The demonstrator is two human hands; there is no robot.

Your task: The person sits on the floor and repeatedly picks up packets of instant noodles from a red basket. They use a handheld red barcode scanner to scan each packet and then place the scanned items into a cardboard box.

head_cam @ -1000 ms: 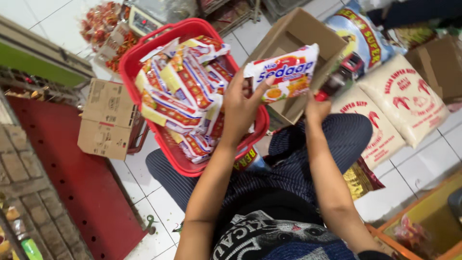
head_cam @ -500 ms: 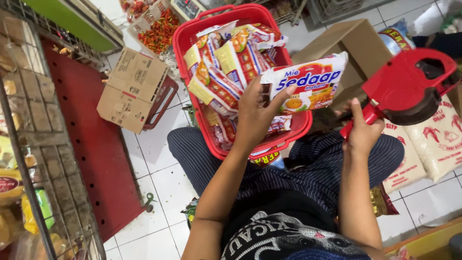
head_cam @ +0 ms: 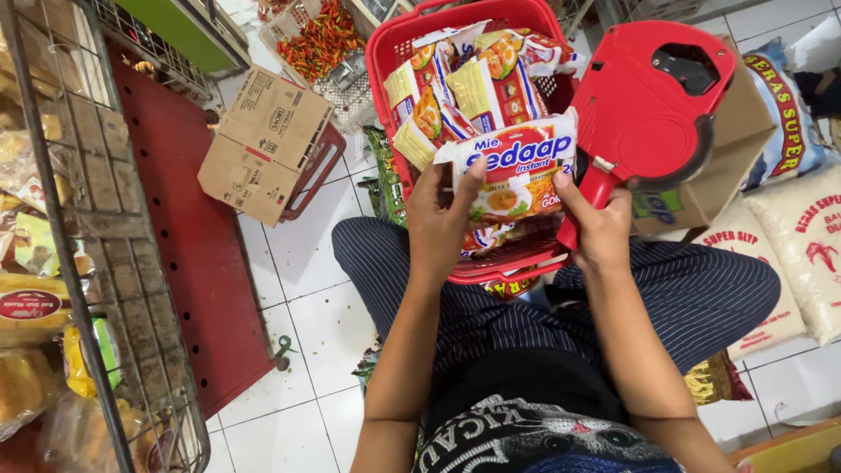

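— White floor tiles (head_cam: pixel 289 254) run under everything, with a red perforated panel (head_cam: pixel 188 263) along one side. What are the hands doing?

— The left hand (head_cam: pixel 442 223) is closed around a white noodle packet (head_cam: pixel 512 166), thumb across its front and fingers behind, holding it up flat toward the camera. The right hand (head_cam: pixel 600 228) is wrapped tight around the handle of a red label gun (head_cam: pixel 648 101), whose nose touches the packet's right edge.

— Where is the packet?

— Over the near rim of a red plastic basket (head_cam: pixel 504 267) that rests against the person's striped trousers (head_cam: pixel 701 293).

— What is in the basket?

— More noodle packets (head_cam: pixel 464 88), yellow, red and white, stacked on edge.

— And around it?

— An open cardboard box (head_cam: pixel 710 184) sits behind the gun, partly hidden by it. To the right lie white rice sacks (head_cam: pixel 802 254) with red print, and a blue-and-white sack (head_cam: pixel 784 114) above them. On the left, a flattened cardboard carton (head_cam: pixel 263 144) leans on a red frame, with a tray of red chillies (head_cam: pixel 324 44) beyond. A wire rack (head_cam: pixel 70 263) with yellow packaged goods fills the left edge.
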